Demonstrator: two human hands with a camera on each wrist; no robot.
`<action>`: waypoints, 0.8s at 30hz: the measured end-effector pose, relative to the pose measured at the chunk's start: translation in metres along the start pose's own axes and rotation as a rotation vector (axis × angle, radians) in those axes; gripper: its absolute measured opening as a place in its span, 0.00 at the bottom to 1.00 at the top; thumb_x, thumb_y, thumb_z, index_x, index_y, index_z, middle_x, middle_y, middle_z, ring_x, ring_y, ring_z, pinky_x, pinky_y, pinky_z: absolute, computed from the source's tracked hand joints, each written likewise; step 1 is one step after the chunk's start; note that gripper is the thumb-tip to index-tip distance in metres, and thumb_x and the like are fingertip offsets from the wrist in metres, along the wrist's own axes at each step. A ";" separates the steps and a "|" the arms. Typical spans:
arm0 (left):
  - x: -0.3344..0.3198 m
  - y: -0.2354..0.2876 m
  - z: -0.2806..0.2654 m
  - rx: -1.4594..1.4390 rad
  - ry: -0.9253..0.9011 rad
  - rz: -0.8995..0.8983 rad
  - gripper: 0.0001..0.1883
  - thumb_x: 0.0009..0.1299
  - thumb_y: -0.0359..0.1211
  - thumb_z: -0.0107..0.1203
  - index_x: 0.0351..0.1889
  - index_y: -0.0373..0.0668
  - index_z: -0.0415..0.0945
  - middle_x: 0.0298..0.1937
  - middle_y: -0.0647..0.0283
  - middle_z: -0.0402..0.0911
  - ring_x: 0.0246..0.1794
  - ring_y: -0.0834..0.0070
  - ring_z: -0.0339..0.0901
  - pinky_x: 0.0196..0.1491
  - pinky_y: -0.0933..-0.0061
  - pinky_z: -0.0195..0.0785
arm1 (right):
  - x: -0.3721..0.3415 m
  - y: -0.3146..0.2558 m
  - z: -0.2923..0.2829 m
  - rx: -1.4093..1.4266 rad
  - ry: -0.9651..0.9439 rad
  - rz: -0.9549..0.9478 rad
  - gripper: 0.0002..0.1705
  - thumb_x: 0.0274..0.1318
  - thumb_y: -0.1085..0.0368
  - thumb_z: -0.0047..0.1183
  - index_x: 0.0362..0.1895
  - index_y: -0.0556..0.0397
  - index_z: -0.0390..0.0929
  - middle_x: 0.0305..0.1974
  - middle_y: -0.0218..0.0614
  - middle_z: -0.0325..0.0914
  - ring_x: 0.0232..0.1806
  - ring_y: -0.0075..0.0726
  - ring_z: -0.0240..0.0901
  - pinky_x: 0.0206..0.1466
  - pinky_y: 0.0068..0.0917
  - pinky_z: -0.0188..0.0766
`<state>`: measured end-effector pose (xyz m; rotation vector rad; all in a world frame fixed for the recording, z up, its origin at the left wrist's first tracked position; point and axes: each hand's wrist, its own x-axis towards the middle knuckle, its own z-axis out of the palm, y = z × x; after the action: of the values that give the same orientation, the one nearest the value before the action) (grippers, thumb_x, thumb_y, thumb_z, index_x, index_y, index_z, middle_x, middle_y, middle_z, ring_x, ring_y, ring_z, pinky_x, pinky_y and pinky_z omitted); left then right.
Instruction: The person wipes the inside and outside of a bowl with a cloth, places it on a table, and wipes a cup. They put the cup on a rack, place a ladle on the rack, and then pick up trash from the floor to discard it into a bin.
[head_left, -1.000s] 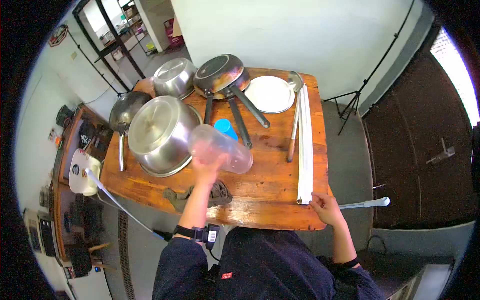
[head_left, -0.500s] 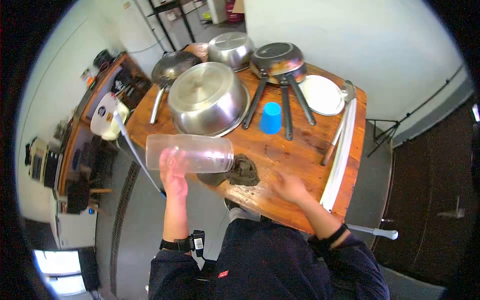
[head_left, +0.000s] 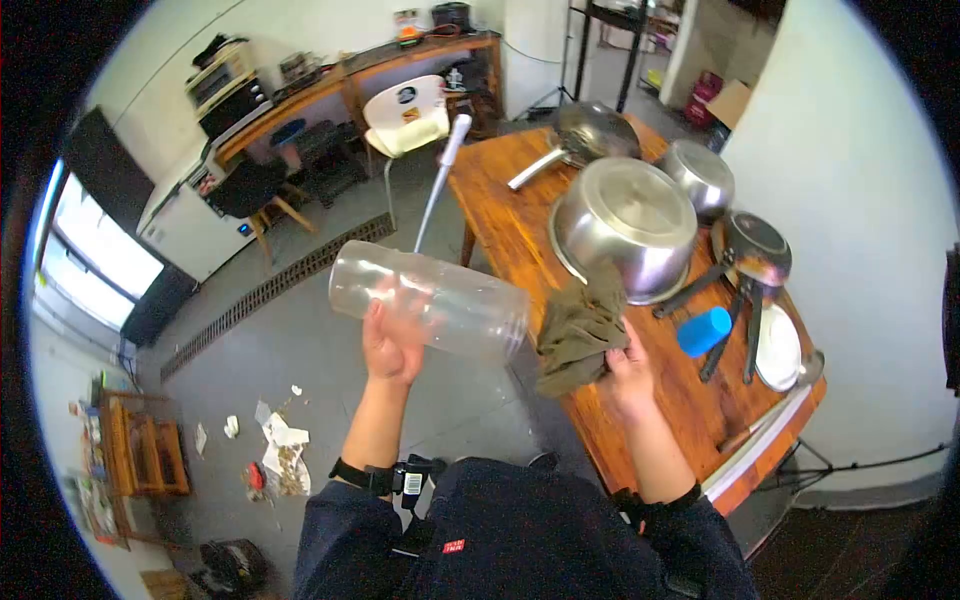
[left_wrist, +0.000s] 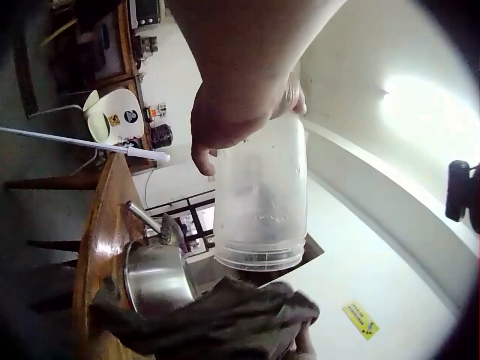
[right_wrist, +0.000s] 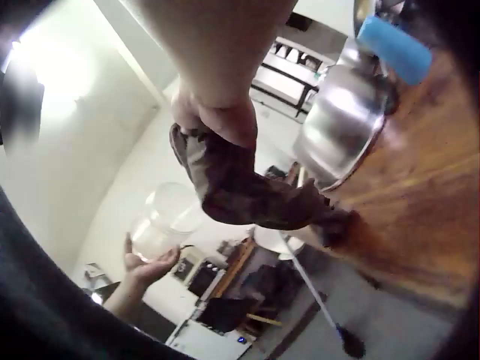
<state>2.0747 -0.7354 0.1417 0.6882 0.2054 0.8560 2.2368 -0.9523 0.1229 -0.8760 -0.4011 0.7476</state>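
Observation:
A clear plastic jar (head_left: 462, 305) lies on its side in the air, off the table's left edge, with my left hand (head_left: 392, 345) gripping it around the middle. In the left wrist view, the rim of the jar (left_wrist: 260, 202) points away from that hand. My right hand (head_left: 632, 378) holds a crumpled dark olive cloth (head_left: 575, 345), raised beside the table edge and close to the jar's right end. The cloth (right_wrist: 236, 180) hangs down from the fingers in the right wrist view.
On the wooden table (head_left: 500, 205) stand a large upturned steel pot (head_left: 635, 215), a wok (head_left: 595, 135), a smaller steel pot (head_left: 697, 170), stacked frying pans (head_left: 755, 245), a blue cup (head_left: 704, 332) and white plates (head_left: 778, 350). A white-handled pole (head_left: 440, 185) rises beside the table.
My right hand has left the white strip, picked up the cloth from the table and lifted it toward the jar. The left hand has carried the jar off the table leftward. The head view has turned left.

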 end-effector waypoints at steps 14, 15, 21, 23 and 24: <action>-0.049 0.175 -0.090 -0.401 0.037 0.288 0.26 0.55 0.52 0.43 0.46 0.46 0.61 0.46 0.53 0.65 0.51 0.58 0.57 0.49 0.47 0.51 | 0.003 0.108 0.276 -0.573 -0.917 0.133 0.22 0.33 0.70 0.54 0.39 0.57 0.67 0.38 0.39 0.69 0.41 0.32 0.65 0.44 0.31 0.62; -0.055 0.189 -0.100 -0.376 0.022 0.300 0.25 0.56 0.52 0.43 0.46 0.46 0.60 0.46 0.53 0.65 0.51 0.57 0.57 0.49 0.47 0.52 | -0.004 0.120 0.289 -0.652 -0.952 0.086 0.23 0.32 0.69 0.55 0.39 0.56 0.67 0.38 0.41 0.70 0.41 0.34 0.66 0.44 0.32 0.62; -0.094 0.247 -0.153 -0.176 0.191 0.382 0.29 0.57 0.52 0.43 0.51 0.46 0.54 0.49 0.52 0.61 0.52 0.59 0.58 0.45 0.56 0.58 | -0.026 0.200 0.341 -1.058 -1.108 -0.598 0.24 0.31 0.64 0.52 0.41 0.55 0.67 0.36 0.45 0.69 0.40 0.48 0.65 0.43 0.37 0.62; -0.100 0.254 -0.157 -0.031 0.424 0.388 0.32 0.56 0.52 0.45 0.54 0.45 0.51 0.51 0.53 0.59 0.51 0.61 0.58 0.43 0.62 0.60 | -0.027 0.205 0.351 -1.119 -1.109 -0.634 0.24 0.31 0.68 0.52 0.40 0.57 0.66 0.36 0.39 0.68 0.37 0.39 0.67 0.41 0.32 0.64; -0.107 0.260 -0.153 0.007 0.504 0.377 0.34 0.55 0.51 0.47 0.55 0.45 0.49 0.52 0.54 0.58 0.51 0.61 0.58 0.43 0.63 0.60 | -0.025 0.207 0.355 -0.963 -1.112 -0.340 0.23 0.32 0.67 0.51 0.40 0.57 0.67 0.36 0.38 0.70 0.37 0.38 0.67 0.41 0.32 0.64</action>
<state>1.7767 -0.6247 0.1781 0.5124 0.5418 1.3869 1.9205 -0.6924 0.1644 -1.1554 -1.9637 0.6505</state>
